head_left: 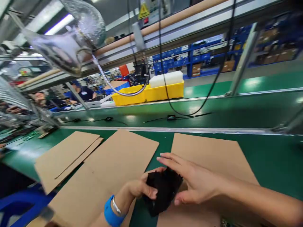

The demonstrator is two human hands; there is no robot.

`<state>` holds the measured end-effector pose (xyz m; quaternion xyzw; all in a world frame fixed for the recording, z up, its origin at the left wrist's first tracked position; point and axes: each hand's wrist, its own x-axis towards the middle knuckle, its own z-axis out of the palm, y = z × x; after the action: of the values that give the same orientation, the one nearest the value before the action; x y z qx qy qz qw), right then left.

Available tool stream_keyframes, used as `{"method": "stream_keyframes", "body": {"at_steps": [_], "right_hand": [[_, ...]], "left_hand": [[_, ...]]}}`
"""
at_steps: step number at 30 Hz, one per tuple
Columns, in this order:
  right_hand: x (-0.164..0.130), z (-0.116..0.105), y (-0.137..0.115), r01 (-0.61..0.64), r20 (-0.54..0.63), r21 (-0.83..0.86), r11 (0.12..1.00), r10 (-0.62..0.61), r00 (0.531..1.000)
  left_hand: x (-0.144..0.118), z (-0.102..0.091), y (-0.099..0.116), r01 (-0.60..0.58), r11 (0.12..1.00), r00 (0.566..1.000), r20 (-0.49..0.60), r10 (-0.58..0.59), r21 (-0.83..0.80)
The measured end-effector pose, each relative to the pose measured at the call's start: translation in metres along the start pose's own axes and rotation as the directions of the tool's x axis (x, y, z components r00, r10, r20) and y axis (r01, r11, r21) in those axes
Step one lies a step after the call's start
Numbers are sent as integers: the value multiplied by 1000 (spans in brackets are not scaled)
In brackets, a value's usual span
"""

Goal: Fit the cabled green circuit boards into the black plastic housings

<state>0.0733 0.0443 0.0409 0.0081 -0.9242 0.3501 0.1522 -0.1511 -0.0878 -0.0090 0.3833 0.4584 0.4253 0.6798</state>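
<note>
A black piece (162,189), dark and angular with a ragged upper edge, is gripped in my left hand (144,186), thumb across its near face. Its exact kind does not show. My right hand (191,179) is beside it on the right, fingers stretched out and thumb apart; whether it touches the piece I cannot tell. A blue band (112,212) and a silver bracelet circle my left wrist. Beneath the hands lie flat cardboard sheets, one at the centre (113,160) and one at the right (208,151).
More cardboard sheets (68,154) lie on the green bench (279,160) at left. Behind a metal rail, a conveyor surface carries cables and a small black box (171,117). Yellow bins (163,92) stand beyond. A hanging black cable (208,97) loops down. Co-workers sit at far left.
</note>
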Motion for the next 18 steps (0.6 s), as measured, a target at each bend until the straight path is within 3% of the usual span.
{"method": "stream_keyframes", "body": {"at_steps": [3,5,8,10,15,18], "right_hand": [[-35,-9,27,-105,-22,66,992,106,994],[-60,-10,39,-215,-71,78,974,220,973],[-94,-8,51,-374,-153,109,921,388,909],[-111,-7,56,-414,-192,116,903,429,883],[-133,-17,65,-393,-225,-26,919,378,898],[-137,-25,66,-401,-213,-20,916,388,897]], "left_hand": [[58,25,16,117,991,977,174,-126,58],[85,43,22,146,985,967,198,-161,88],[108,60,24,117,987,984,120,-130,113],[113,63,22,101,986,992,57,-109,135],[118,55,25,87,971,995,-71,-72,225],[129,44,33,49,938,988,-153,4,343]]}}
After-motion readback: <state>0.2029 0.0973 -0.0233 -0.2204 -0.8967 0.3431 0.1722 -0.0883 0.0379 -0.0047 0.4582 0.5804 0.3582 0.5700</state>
